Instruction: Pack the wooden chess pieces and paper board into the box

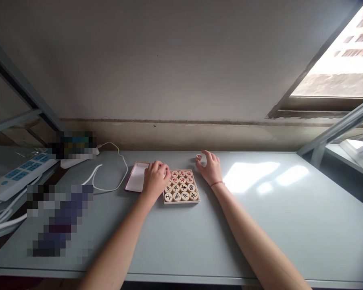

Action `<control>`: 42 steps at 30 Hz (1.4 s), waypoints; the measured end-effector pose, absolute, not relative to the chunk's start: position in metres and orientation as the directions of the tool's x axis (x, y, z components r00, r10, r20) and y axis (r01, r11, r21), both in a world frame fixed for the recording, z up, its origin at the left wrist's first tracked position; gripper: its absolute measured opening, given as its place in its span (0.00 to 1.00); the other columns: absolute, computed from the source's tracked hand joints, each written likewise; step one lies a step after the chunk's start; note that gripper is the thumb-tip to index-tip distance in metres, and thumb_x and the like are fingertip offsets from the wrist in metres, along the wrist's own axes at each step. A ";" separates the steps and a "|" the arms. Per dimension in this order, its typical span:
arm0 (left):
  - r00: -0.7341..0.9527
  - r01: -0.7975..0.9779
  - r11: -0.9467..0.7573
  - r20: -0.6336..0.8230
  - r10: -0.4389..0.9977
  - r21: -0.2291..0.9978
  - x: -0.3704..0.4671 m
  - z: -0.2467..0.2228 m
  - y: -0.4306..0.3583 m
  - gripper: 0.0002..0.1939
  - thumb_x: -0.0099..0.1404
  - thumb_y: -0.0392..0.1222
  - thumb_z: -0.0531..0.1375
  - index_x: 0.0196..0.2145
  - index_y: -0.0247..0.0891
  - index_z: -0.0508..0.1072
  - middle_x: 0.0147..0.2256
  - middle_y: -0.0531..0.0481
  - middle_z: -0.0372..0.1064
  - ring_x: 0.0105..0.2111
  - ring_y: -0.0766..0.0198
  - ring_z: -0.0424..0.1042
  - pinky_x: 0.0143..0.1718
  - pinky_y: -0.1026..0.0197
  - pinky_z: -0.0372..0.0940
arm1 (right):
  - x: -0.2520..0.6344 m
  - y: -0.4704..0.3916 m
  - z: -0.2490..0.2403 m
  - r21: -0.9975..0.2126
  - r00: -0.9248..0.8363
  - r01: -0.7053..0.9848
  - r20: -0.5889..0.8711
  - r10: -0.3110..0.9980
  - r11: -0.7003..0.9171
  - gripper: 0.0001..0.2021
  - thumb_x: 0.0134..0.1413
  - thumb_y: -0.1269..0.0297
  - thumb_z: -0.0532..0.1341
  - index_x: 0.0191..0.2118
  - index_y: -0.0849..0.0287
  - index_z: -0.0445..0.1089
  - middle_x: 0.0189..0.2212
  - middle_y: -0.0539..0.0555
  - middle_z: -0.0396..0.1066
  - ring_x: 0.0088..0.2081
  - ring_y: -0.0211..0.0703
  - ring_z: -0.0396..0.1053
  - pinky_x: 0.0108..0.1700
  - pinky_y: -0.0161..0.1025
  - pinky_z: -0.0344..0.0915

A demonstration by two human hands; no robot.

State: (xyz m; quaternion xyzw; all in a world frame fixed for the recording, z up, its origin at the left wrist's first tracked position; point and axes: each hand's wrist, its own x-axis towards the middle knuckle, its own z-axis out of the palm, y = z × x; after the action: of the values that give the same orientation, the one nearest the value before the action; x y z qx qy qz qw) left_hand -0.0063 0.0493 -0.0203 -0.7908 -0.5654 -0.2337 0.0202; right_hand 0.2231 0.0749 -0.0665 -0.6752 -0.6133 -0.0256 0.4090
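Box: a shallow square tray on the grey table, dead centre, filled edge to edge with round game discs marked in red and black. The discs sit in neat rows and nearly fill it.

Lid: lies flat at 9 o'clock from the box, just beside it, pale inside with a dark red rim.

Loose disc: stands apart from the rest, at about 1 o'clock from the box, on the bare table near the wall.

How the discs will handle: I would judge them light, hard and smooth, likely wood. Stiff, not fragile, but small and flat, so apt to slide or roll off on edge. Best pinched by the rim between thumb and a finger; packed ones in the box offer little room to get a fingertip beside them.

Left hand: curled, fingers bent down over the box's 10 o'clock corner, covering a disc or two there. Whether it has actually pinched one I cannot tell; the fingertips are hidden under the knuckles.

Right hand: at 2 o'clock from the box, loosely cupped, thumb and forefinger narrowly parted and touching the loose disc's sides. It looks like a light pinch, the disc on or barely off the table.

Cable: white, looping at 10 o'clock, beyond the lid, well apart from both hands.
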 end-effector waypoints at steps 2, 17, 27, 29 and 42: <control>0.254 0.920 -0.343 0.378 0.890 0.189 -0.003 -0.019 0.046 0.11 0.65 0.41 0.54 0.33 0.41 0.76 0.37 0.47 0.70 0.40 0.56 0.65 0.38 0.57 0.58 | 0.214 0.062 -0.062 -0.586 0.266 0.798 0.549 0.793 0.138 0.17 0.52 0.57 0.55 0.46 0.59 0.65 0.41 0.61 0.70 0.42 0.50 0.65 0.44 0.46 0.61; 0.219 0.937 -0.294 0.338 0.915 0.190 0.020 -0.020 0.034 0.12 0.66 0.45 0.53 0.33 0.40 0.75 0.35 0.45 0.74 0.40 0.53 0.65 0.40 0.53 0.53 | 0.192 0.038 -0.047 -0.809 0.287 0.587 0.254 0.924 0.040 0.15 0.57 0.52 0.51 0.42 0.56 0.64 0.28 0.52 0.72 0.28 0.45 0.68 0.31 0.41 0.63; 0.167 0.644 -0.424 0.423 0.890 0.637 0.027 0.004 0.020 0.07 0.65 0.44 0.57 0.36 0.42 0.74 0.32 0.52 0.75 0.33 0.64 0.71 0.40 0.60 0.59 | 0.170 0.018 -0.020 -0.219 -0.244 0.735 0.798 0.552 0.642 0.09 0.56 0.68 0.58 0.44 0.56 0.64 0.39 0.56 0.74 0.40 0.46 0.69 0.41 0.43 0.63; 0.143 0.601 -0.415 0.419 0.897 0.683 0.024 0.003 0.022 0.08 0.65 0.45 0.57 0.38 0.41 0.74 0.32 0.52 0.75 0.32 0.64 0.71 0.39 0.62 0.61 | 0.176 0.021 -0.021 -0.249 -0.217 0.727 0.801 0.558 0.640 0.11 0.57 0.68 0.58 0.46 0.56 0.64 0.40 0.56 0.74 0.42 0.45 0.70 0.43 0.43 0.64; 0.138 0.923 -0.232 0.298 0.945 0.306 0.008 -0.015 0.037 0.10 0.64 0.41 0.54 0.33 0.43 0.76 0.35 0.49 0.75 0.40 0.57 0.68 0.38 0.56 0.54 | 0.251 0.064 -0.076 -0.489 0.268 0.872 0.433 0.861 -0.025 0.06 0.52 0.63 0.55 0.34 0.55 0.68 0.38 0.57 0.74 0.44 0.54 0.64 0.43 0.48 0.58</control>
State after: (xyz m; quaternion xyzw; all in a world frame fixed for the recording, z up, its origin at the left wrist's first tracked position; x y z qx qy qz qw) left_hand 0.0082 0.0369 -0.0146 -0.7540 -0.6193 -0.2176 -0.0245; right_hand 0.2510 0.0641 -0.0759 -0.7158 -0.6051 -0.0080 0.3484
